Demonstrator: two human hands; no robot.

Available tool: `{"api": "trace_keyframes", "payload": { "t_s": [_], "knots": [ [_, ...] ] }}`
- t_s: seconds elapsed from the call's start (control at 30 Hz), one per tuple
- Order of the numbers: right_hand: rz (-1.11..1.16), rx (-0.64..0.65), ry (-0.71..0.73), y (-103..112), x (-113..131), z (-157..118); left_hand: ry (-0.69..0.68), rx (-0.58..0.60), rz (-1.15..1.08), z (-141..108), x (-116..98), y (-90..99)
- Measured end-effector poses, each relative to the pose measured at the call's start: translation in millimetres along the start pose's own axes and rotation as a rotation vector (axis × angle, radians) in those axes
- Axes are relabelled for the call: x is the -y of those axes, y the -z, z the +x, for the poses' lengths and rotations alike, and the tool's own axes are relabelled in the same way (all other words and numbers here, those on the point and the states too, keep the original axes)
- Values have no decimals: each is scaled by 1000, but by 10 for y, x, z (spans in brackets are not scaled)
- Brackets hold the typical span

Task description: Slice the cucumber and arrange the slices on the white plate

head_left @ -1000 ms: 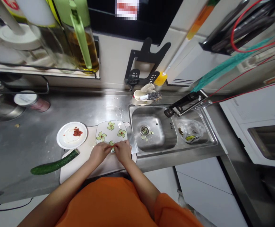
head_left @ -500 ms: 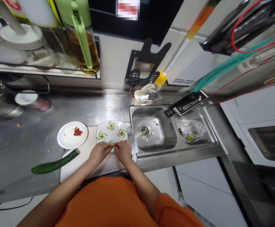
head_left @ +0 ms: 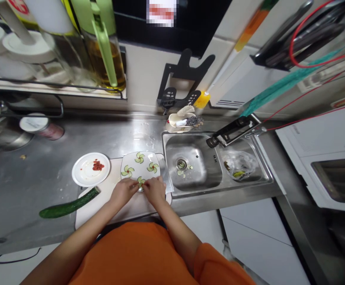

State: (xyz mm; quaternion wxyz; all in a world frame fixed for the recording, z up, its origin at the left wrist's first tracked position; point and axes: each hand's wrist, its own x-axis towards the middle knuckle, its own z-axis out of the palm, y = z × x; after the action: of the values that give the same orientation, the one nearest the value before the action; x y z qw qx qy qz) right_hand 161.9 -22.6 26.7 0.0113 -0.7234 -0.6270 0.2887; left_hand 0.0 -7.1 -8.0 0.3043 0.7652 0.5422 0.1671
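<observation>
On a white square plate [head_left: 132, 180] lie several pinwheels of thin cucumber slices [head_left: 139, 158], with small red bits at their centres. My left hand [head_left: 125, 190] and my right hand [head_left: 154, 190] meet at the nearest pinwheel [head_left: 141, 181], fingers closed and fingertips touching its slices. Whatever is pinched there is too small to make out. The plate rests on a pale cutting board [head_left: 91, 213]. A flat metal blade [head_left: 167, 178] lies beside my right hand. To the left are a whole cucumber [head_left: 70, 207], its end cut, and a round white plate [head_left: 85, 176] holding small red pieces [head_left: 98, 165].
A double steel sink [head_left: 202, 174] is on the right, with cucumber bits near its drain and a plastic bag [head_left: 242, 164] in the far basin. A lidded jar [head_left: 42, 126] stands back left, below a rack with an oil bottle [head_left: 105, 59]. A sponge holder [head_left: 178, 122] sits behind the sink.
Both hands stay at the nearest pinwheel, with only slight finger movement. The red bit between the fingertips shows less now. The plates and the cucumber have not moved.
</observation>
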Motion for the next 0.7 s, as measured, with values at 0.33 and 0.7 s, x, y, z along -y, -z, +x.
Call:
{"api": "trace_keyframes", "payload": {
  "t_s": [0.33, 0.7],
  "knots": [
    [-30, -7, 3, -64, 36, 34, 12, 17, -9, -5, 27, 9],
    [68, -25, 48, 1, -56, 60, 9, -6, -112, 43, 61, -22]
  ]
}}
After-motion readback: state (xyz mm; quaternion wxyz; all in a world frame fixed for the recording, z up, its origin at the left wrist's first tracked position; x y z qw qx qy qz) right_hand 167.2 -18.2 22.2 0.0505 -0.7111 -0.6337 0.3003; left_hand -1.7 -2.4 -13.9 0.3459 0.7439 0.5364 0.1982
